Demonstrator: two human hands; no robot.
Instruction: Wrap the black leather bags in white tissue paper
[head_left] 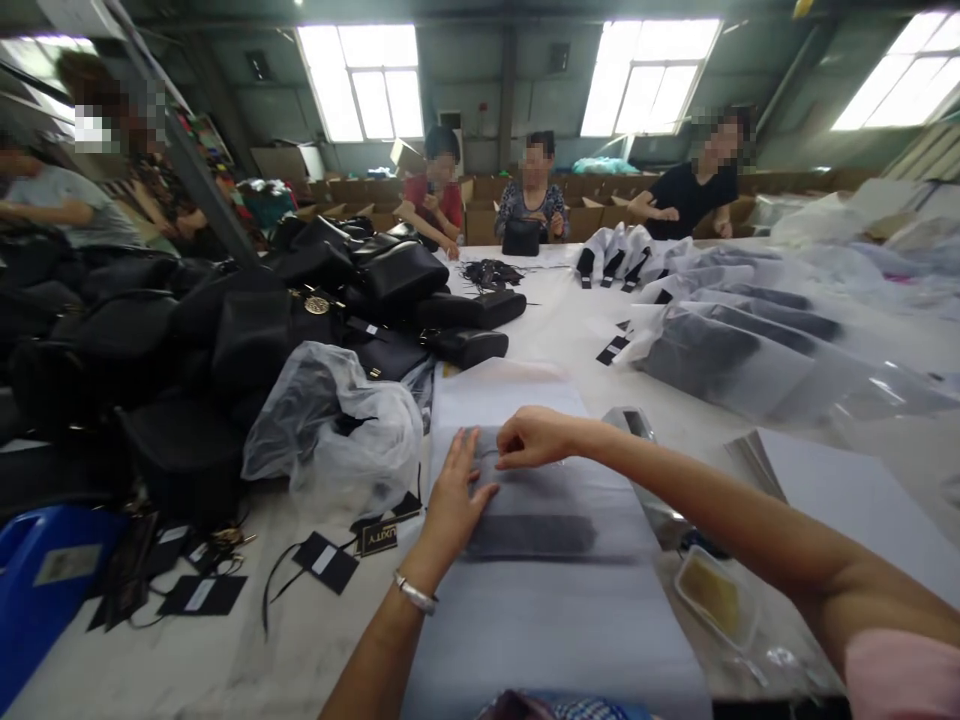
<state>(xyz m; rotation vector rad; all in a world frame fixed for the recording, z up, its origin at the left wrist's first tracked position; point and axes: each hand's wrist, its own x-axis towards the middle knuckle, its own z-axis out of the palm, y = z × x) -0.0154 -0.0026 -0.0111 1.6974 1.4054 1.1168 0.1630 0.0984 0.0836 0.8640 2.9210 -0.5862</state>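
Note:
In front of me a translucent white bag [540, 490] lies over a white sheet [555, 630], with a dark flat shape showing through it. My left hand [456, 495], a silver bracelet at its wrist, rests flat on the bag's left part with fingers spread. Just right of it, my right hand [536, 437] is closed, knuckles up, against the bag's upper part. Whatever its fingers pinch is hidden. Beside my left hand sits a crumpled clear plastic bag [337, 430]. Black hang tags [326, 562] on cords lie nearby on the table.
Black handbags [247, 320] are heaped at the left, above a blue container [52, 590]. Bagged handbags [720, 340] lie at the right, near white sheets [862, 510] and a small plastic tub [716, 590]. Several people stand or sit across the table, one behind a black bag [521, 238].

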